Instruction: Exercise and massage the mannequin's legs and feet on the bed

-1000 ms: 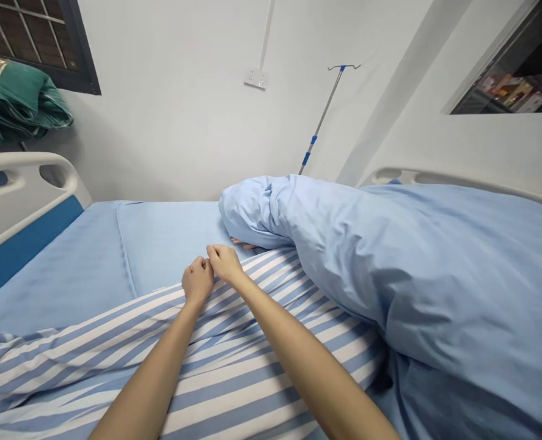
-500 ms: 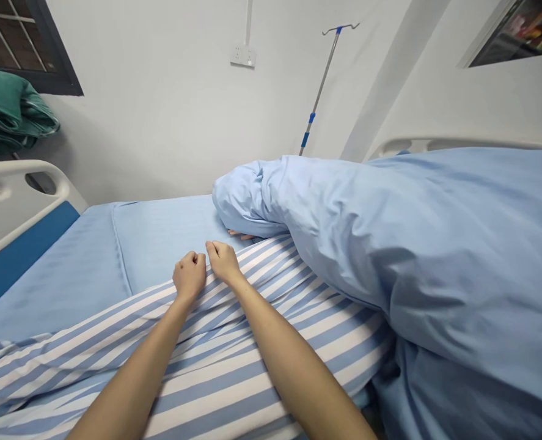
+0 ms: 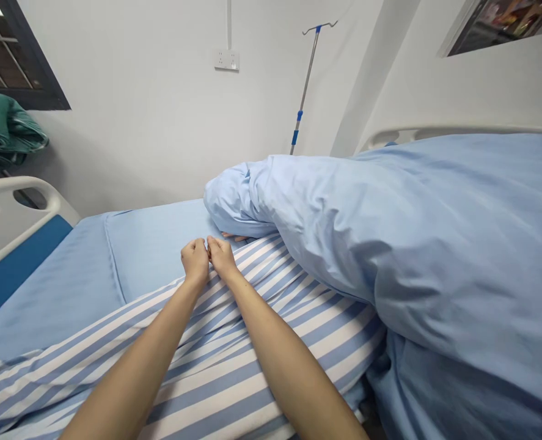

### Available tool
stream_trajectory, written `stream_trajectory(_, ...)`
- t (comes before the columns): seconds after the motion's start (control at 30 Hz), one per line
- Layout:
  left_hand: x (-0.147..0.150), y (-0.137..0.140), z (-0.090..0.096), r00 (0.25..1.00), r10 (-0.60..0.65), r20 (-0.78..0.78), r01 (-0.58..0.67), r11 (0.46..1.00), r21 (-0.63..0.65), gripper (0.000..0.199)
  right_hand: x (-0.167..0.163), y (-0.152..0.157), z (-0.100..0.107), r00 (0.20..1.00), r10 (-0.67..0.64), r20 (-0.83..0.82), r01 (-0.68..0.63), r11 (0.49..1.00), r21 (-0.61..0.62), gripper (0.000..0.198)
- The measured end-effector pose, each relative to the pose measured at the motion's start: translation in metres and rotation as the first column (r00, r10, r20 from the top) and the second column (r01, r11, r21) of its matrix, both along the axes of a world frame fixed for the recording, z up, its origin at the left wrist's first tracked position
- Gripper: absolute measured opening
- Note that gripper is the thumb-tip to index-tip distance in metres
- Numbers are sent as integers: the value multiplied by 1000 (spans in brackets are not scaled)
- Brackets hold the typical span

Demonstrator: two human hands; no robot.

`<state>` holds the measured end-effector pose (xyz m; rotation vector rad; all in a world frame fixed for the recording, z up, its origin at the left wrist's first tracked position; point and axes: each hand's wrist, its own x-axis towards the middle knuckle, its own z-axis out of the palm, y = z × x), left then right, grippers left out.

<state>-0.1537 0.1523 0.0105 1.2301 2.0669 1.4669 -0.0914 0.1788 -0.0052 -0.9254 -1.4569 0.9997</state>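
Observation:
Both of my hands are closed and held side by side, nearly touching, over the far edge of blue-and-white striped cloth (image 3: 234, 366). My left hand (image 3: 195, 260) is curled into a fist. My right hand (image 3: 222, 255) is curled beside it, thumb side towards the left one. What the fingers hold, if anything, is hidden. The striped cloth looks like clothing on a person lying on the bed. A light blue quilt (image 3: 344, 214) covers the rest of that person. A few fingertips (image 3: 234, 237) of another person's hand show under the quilt's left end.
Beneath lies a light blue bed sheet (image 3: 161, 238). A white bed end board (image 3: 60, 205) stands at left, a side rail (image 3: 408, 131) at back right. Behind the bed is an IV pole (image 3: 305, 91) against the wall. Green folded cloth (image 3: 9, 131) hangs at far left.
My left hand has moved right, closer to my right hand, and both fists have turned slightly. The view has shifted a little. The quilt and striped cloth look the same.

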Motion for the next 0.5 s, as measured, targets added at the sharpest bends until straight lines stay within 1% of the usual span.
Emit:
stream_trajectory(0.07,7,-3,-10,995,22,-93,-27,998,-55,32,2,1,1,1000,-24,-19,23,1000,-17,36)
stream_trajectory(0.17,11,-9,-18,972,2,-233,-29,993,-112,36,3,0,0,998,-60,-11,60,998,-8,35)
stream_trajectory(0.27,11,-11,-17,962,-17,-272,-24,988,-150,36,1,-1,-3,997,-71,7,71,997,7,35)
stream_trajectory(0.37,10,-12,-13,958,-23,-287,-25,986,-162,35,1,2,-3,995,-93,33,93,996,3,35)
stream_trajectory(0.43,10,-12,-13,955,-18,-297,-35,984,-173,35,4,6,3,990,-73,120,77,996,-36,34)
stream_trajectory(0.5,12,-12,-13,950,-9,-312,-53,980,-192,35,11,12,15,964,21,264,-5,998,-58,35)
